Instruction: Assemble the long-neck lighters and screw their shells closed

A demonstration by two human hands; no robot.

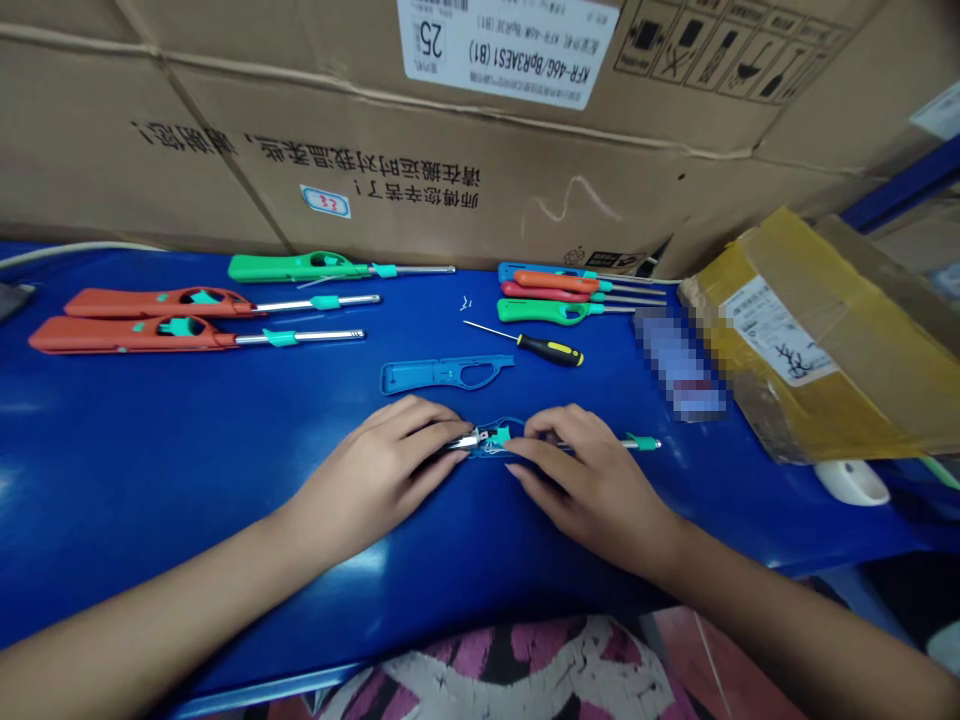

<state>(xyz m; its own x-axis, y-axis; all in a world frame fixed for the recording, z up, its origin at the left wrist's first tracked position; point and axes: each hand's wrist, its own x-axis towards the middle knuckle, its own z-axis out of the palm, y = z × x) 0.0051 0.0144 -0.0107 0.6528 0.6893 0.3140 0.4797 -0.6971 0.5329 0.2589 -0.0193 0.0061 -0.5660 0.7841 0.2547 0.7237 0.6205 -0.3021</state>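
A blue long-necked lighter [491, 450] lies opened between my hands, its inner parts and thin wires exposed around a teal trigger [500, 436]. My left hand [375, 465] is closed around the handle end, where a silvery part shows by the fingertips. With bent fingers, my right hand [589, 470] grips the lighter near the trigger. The metal tube, with a teal piece [642, 442] near its tip, sticks out beyond the right hand. Just behind lies the loose blue half shell [442, 373]. Much of the lighter's handle is hidden under my fingers.
Orange lighters [135, 335] and a green lighter [292, 267] lie back left; several more lighters [547, 312] lie back right. A screwdriver [551, 350] and tiny white bits [466, 303] are behind the shell. Cardboard [300, 100] walls the back; a taped box [810, 350] stands right.
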